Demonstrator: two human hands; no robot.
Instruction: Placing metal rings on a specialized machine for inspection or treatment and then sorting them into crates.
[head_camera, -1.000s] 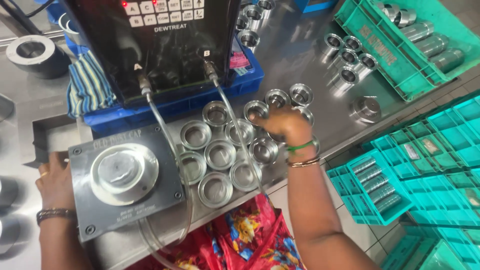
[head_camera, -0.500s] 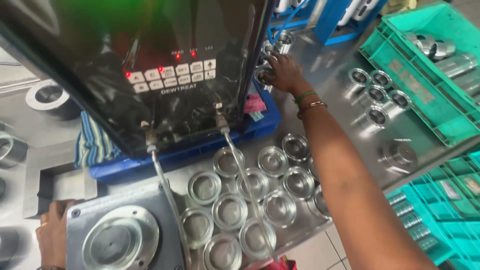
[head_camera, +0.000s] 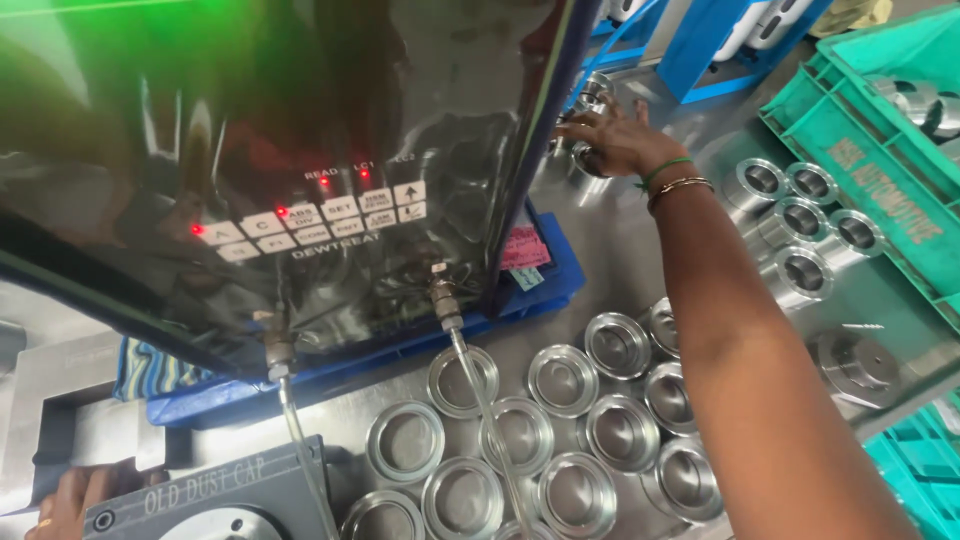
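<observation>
Shiny grey metal covers the work table (head_camera: 600, 270), and it fills most of the frame. A big black box with small buttons and red lights (head_camera: 300, 180) stands in the upper left and middle. Two thin clear tubes (head_camera: 480, 400) hang from its bottom edge.

A second ago the right hand (head_camera: 615, 140) was low down, over the bunch of round silver metal cups (head_camera: 560, 430) at the bottom middle of the frame. Now the arm is stretched far up, and the hand is at the top of the frame, just right of the black box. Its fingers curl around a small shiny metal ring part (head_camera: 592, 100) in a little pile there. It looks like the hand is grasping that part, but the fingers hide it, so I cannot tell if the grip is tight.

The view has also moved closer, so the black box looks much bigger now. This seems to mean the person has left the cups and is fetching a new part from the far pile.

The left hand (head_camera: 75, 495) is at the bottom left corner. It rests beside a dark grey metal block (head_camera: 215, 495). Only part of it shows, so I cannot tell if it holds anything.

More silver rings (head_camera: 805, 225) sit at the right, near a green plastic crate (head_camera: 870, 130).
</observation>
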